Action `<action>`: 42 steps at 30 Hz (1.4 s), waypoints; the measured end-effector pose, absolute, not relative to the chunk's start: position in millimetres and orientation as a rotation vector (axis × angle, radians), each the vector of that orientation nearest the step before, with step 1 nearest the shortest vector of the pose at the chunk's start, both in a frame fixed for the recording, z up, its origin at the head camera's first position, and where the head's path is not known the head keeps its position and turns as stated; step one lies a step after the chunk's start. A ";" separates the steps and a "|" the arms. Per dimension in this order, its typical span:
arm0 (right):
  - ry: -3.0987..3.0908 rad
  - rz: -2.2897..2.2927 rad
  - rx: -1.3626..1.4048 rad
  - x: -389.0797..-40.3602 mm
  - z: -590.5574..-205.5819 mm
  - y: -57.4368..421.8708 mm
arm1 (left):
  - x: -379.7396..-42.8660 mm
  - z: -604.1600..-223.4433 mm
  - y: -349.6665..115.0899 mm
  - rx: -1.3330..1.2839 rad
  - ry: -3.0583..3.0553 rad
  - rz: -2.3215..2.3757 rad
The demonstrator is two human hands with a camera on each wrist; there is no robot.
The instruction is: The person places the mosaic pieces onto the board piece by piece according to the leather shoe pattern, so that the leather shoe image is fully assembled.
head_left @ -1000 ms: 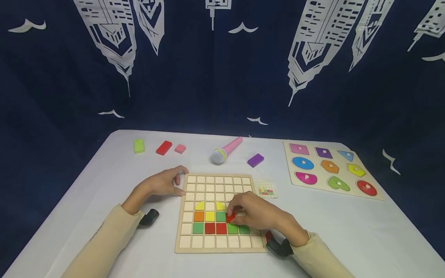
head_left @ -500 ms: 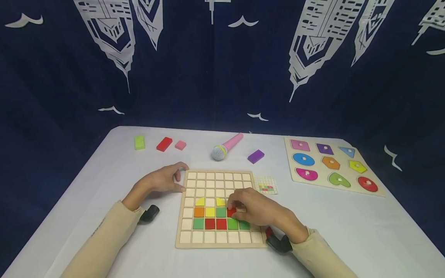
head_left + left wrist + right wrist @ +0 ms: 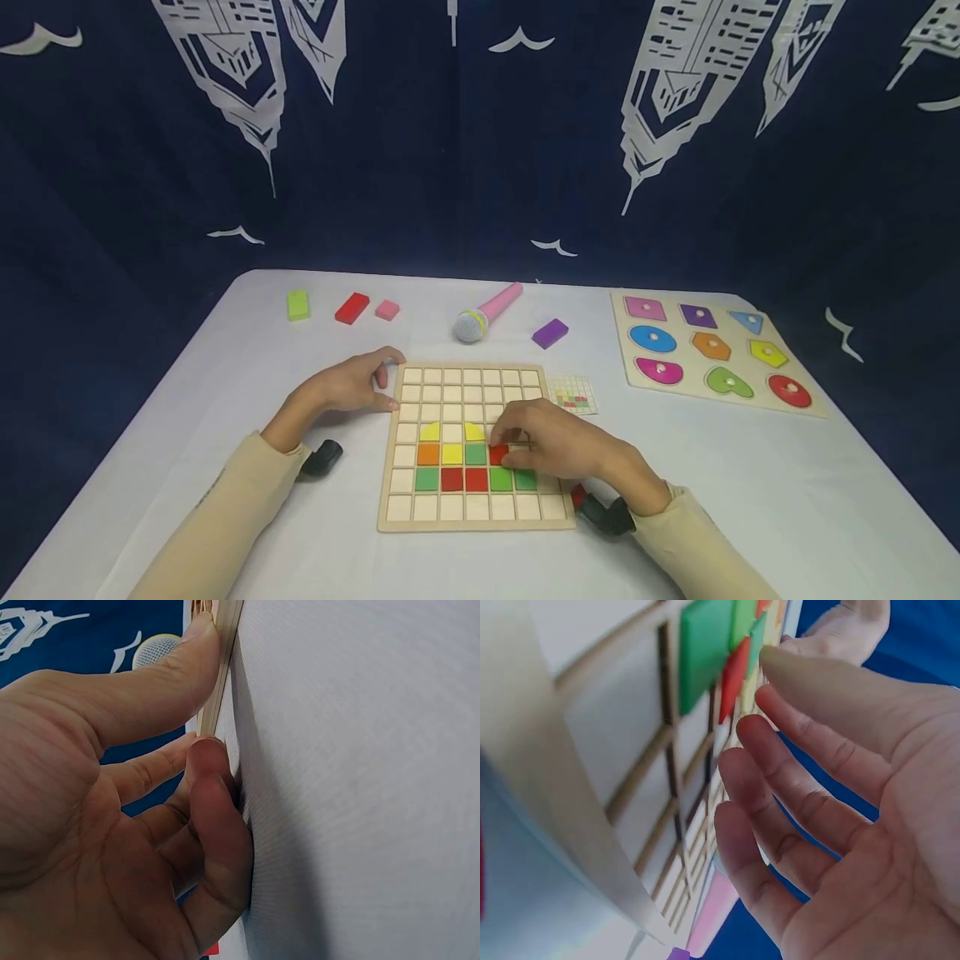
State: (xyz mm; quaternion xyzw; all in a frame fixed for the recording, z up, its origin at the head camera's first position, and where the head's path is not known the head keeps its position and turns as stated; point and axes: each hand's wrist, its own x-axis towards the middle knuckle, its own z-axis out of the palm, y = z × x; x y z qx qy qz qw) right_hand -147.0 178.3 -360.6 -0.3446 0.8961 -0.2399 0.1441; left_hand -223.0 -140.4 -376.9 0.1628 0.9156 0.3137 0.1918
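Note:
The wooden grid board (image 3: 480,526) lies on the table with coloured tiles in its middle cells. My left hand (image 3: 351,385) grips its left edge near the far corner; in the left wrist view the thumb (image 3: 161,690) rests on the board's edge, the other fingers curled below. My right hand (image 3: 558,440) reaches over the board, thumb and index finger pinching a red square tile (image 3: 498,455) in its cell beside a green tile (image 3: 476,454). Its other fingers (image 3: 754,795) hang loosely over the cells in the right wrist view. Cells beneath this hand are partly hidden.
A small pattern card (image 3: 573,395) lies off the board's right side. Beyond are a pink toy microphone (image 3: 487,313), a purple block (image 3: 551,333), a red block (image 3: 352,308), a pink block (image 3: 387,310) and a lime block (image 3: 297,305). A shape puzzle (image 3: 705,401) lies far right.
The whole head view has shifted slightly upward. My right fingertips have moved a little on the red tile, so more of it shows. My left hand stays on the board's edge.

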 end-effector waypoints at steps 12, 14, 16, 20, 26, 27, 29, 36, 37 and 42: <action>2.564 -0.717 -0.930 -134.2 -343.1 210.5 | -220.4 -372.9 -140.0 0.455 2.576 0.883; 2.560 -0.722 -0.902 -129.9 -342.2 221.5 | -220.8 -371.5 -140.5 0.465 2.581 0.876; 2.557 -0.728 -0.875 -126.1 -343.4 231.9 | -221.8 -370.4 -141.1 0.485 2.584 0.873; 2.542 -0.727 -0.833 -119.5 -349.7 248.5 | -223.7 -369.0 -142.4 0.505 2.578 0.879; 2.536 -0.705 -0.781 -110.5 -360.8 258.0 | -223.1 -372.8 -142.7 0.497 2.552 0.900; 2.543 -0.693 -0.772 -109.4 -362.0 257.9 | -222.7 -373.5 -143.0 0.507 2.550 0.903; 2.554 -0.678 -0.759 -107.2 -363.6 257.0 | -222.4 -374.8 -142.7 0.507 2.548 0.908; 2.580 -0.687 -0.782 -103.1 -367.8 256.0 | -223.2 -377.9 -141.2 0.480 2.560 0.892; 2.591 -0.678 -0.788 -103.0 -367.9 256.5 | -223.3 -378.1 -141.1 0.477 2.561 0.893; 2.671 -0.632 -0.845 -105.0 -365.7 261.9 | -223.5 -377.8 -140.6 0.484 2.565 0.895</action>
